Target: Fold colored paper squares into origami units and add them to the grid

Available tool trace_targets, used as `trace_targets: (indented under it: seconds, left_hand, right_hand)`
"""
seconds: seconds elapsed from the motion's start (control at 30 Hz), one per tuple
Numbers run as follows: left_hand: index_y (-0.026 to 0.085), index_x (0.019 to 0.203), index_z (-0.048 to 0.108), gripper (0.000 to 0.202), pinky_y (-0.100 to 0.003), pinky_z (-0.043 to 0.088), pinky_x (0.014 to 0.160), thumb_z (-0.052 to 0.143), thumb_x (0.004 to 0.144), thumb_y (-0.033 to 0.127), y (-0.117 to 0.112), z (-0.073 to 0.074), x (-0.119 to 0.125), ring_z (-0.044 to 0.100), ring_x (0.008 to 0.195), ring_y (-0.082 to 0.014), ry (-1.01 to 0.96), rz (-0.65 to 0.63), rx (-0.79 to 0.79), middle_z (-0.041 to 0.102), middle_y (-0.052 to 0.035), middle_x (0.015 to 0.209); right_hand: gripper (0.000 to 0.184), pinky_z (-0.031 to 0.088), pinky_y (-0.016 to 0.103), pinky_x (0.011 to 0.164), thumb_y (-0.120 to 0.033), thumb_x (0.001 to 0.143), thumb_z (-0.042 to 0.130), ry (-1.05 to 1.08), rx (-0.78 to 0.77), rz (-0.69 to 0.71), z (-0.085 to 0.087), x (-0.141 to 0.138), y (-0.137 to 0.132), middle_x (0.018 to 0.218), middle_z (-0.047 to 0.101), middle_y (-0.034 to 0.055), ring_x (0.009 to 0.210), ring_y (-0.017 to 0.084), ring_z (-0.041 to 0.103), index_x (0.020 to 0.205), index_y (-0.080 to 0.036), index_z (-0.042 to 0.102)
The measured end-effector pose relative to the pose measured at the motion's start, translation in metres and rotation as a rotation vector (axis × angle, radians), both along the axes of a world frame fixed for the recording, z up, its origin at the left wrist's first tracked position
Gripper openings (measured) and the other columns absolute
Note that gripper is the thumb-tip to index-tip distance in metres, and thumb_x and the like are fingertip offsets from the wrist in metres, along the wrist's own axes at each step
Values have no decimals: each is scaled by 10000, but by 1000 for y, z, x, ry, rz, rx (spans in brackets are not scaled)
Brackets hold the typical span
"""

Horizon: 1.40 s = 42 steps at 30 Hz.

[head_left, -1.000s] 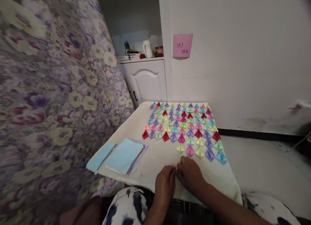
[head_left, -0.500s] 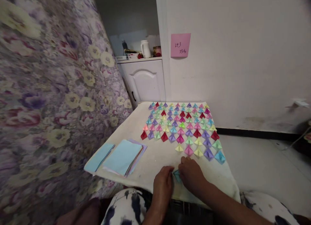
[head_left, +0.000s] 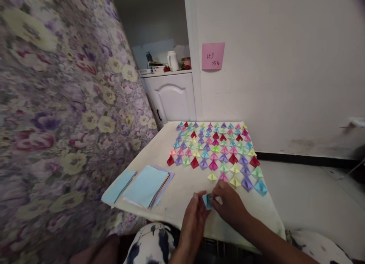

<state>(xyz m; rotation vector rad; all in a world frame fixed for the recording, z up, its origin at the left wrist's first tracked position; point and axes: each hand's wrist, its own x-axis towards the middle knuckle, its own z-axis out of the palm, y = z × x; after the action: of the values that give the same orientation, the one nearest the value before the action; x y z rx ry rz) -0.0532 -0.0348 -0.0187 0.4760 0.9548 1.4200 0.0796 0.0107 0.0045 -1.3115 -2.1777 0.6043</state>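
Head camera: left hand (head_left: 195,214) and right hand (head_left: 230,205) both pinch a small blue paper (head_left: 207,200) over the table's (head_left: 168,142) near edge, just below the rows of folded pieces (head_left: 216,153). Looks mid-fold to me. A clean crease wants firm fingertips.

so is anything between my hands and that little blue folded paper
Nothing visible does. The left hand and the right hand already pinch the blue folded paper from either side. The rows of coloured folded pieces lie farther back on the table, apart from it.
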Motion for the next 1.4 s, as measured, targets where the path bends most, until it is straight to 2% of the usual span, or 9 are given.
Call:
trace_targets:
  seconds: [0.1, 0.3, 0.4, 0.5, 0.67, 0.87, 1.13, 1.23, 1.4]
  left_hand:
    - [110, 965, 648, 348, -277, 495, 699, 558, 813, 410, 0, 4, 11, 642, 784, -179, -337, -21, -28, 675, -112, 920]
    - [78, 894, 655, 244, -206, 514, 625, 546, 845, 290, 5, 0, 19, 663, 709, -143, -514, 39, -124, 702, -96, 816]
    - [86, 851, 652, 202, -193, 519, 611, 561, 836, 267, 5, 0, 21, 664, 684, -130, -523, 48, -144, 699, -73, 773]
    - [88, 823, 647, 195, -194, 523, 578, 570, 828, 267, 5, 5, 20, 663, 658, -131, -524, 29, -165, 693, -70, 737]
    - [54, 838, 654, 227, -317, 538, 742, 548, 837, 255, 5, 11, 18, 674, 787, -202, -523, 79, -149, 707, -142, 820]
    - [49, 835, 669, 233, -326, 534, 696, 582, 812, 264, 4, 8, 20, 672, 758, -217, -503, 92, -141, 704, -146, 807]
    - [77, 801, 675, 204, -296, 534, 690, 559, 823, 244, 4, 7, 21, 668, 740, -186, -556, 107, -130, 703, -104, 790]
    - [73, 822, 670, 213, -270, 528, 630, 572, 814, 263, 5, 3, 20, 665, 707, -184, -545, 86, -128, 694, -103, 768]
    - [77, 849, 667, 210, -255, 519, 589, 573, 812, 261, 5, 2, 19, 664, 677, -174, -522, 116, -143, 698, -102, 782]
  right_hand:
    - [107, 349, 228, 660, -94, 703, 541, -11, 24, 25, 5, -4, -7, 793, 492, 3, 785, 148, 477, 669, -193, 562]
    - [122, 345, 273, 709, -98, 701, 529, -145, 81, 86, 8, -9, -15, 850, 516, 27, 820, 178, 462, 737, -196, 590]
    - [154, 356, 278, 720, -104, 695, 539, -95, 69, 98, 11, -8, -16, 863, 517, 28, 827, 181, 471, 798, -201, 600]
    - [140, 382, 249, 685, -124, 712, 546, 70, 6, 119, 19, -2, -16, 860, 512, 20, 794, 157, 496, 817, -203, 595]
    - [121, 387, 230, 606, -167, 806, 488, 273, -33, 82, 26, 11, -5, 749, 571, 8, 674, 133, 521, 794, -199, 604]
    - [106, 360, 229, 566, -245, 793, 540, 143, -134, 16, 16, 12, -1, 651, 602, -11, 603, 131, 536, 727, -199, 609]
    - [141, 376, 221, 597, -198, 838, 463, 81, -2, 88, 18, 8, -10, 775, 530, 5, 650, 120, 522, 767, -200, 585]
    - [97, 379, 215, 613, -171, 800, 500, 79, 11, 128, 19, 6, -14, 796, 492, -4, 679, 118, 513, 774, -210, 585]
    - [108, 380, 212, 648, -142, 758, 525, 13, 28, 96, 13, 0, -19, 854, 478, -2, 752, 128, 503, 793, -223, 587]
